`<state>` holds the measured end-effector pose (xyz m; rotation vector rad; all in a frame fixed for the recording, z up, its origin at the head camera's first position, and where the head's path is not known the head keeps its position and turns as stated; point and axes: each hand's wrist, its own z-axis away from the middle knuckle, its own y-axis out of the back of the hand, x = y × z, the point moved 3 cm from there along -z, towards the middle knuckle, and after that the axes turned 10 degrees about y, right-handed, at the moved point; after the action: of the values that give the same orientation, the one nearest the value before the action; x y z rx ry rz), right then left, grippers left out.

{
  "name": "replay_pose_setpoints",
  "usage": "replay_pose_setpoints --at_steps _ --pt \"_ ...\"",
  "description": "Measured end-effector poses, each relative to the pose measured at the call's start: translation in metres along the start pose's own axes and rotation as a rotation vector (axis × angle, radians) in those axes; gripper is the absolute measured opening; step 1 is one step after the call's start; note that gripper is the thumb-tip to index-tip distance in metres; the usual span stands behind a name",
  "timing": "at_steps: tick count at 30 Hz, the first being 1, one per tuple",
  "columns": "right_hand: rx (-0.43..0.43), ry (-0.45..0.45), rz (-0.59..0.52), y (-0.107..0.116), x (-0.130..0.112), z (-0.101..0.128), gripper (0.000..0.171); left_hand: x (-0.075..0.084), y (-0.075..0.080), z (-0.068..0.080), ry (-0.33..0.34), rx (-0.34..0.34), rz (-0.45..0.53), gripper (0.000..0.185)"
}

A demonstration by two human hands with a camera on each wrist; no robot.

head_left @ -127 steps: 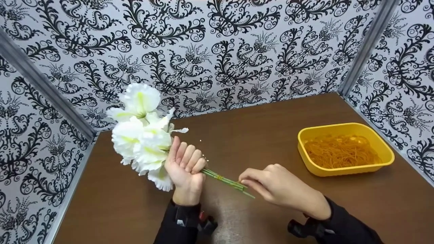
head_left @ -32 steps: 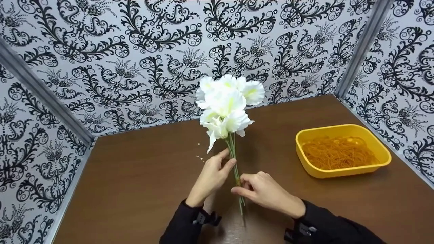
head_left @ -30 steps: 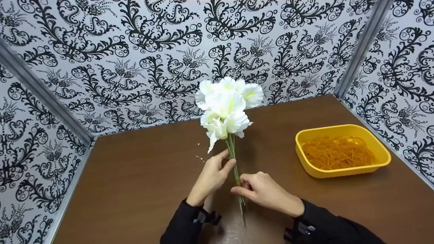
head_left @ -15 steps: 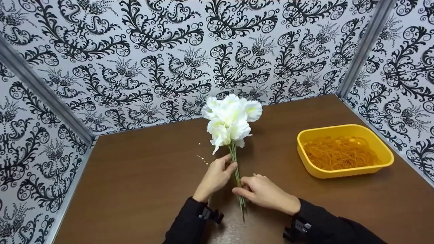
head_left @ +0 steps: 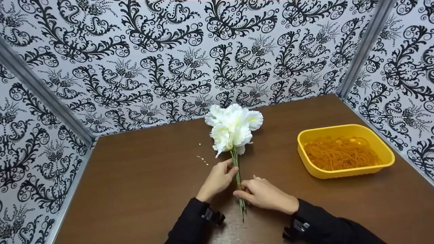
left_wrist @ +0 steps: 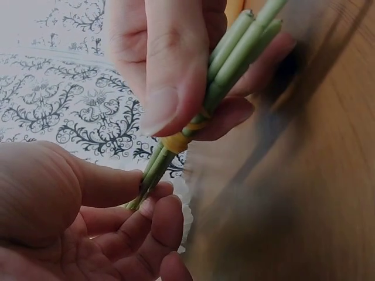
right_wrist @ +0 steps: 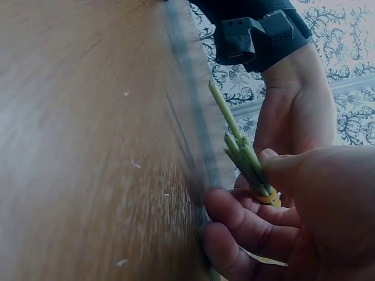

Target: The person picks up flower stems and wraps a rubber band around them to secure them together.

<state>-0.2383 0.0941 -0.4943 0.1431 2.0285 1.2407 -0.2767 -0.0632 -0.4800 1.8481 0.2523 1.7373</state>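
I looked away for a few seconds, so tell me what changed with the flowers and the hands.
The white flower bunch swung from pointing left to pointing at the back wall, then sank lower toward the table. The left hand shifted from just under the blooms to mid-stem; the right hand still pinches the stems by the yellow rubber band. The yellow tray stayed put.

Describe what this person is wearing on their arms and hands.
Both hands, the left hand and the right hand, are bare, with no gloves or rings visible. Each arm is covered by a long black sleeve reaching the wrist. A small black camera unit is strapped at each wrist; the one on the left wrist shows as an angular black housing.
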Motion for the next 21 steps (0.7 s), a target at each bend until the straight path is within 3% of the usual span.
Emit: replay_pose_setpoints --at_steps 6,13,21 --pt "-0.046 -0.009 0.01 -0.0013 0.0035 0.0006 0.033 -0.0043 -0.0048 -0.0006 0.019 0.009 -0.025 0.019" --pt "-0.073 -0.003 0.055 -0.0027 0.0056 0.003 0.033 -0.0081 -0.0094 0.0016 0.065 0.009 -0.054 0.048" --pt "-0.078 -0.004 0.07 -0.0008 0.0045 0.0049 0.035 -0.0062 -0.0105 0.0004 0.055 0.035 -0.069 0.036"
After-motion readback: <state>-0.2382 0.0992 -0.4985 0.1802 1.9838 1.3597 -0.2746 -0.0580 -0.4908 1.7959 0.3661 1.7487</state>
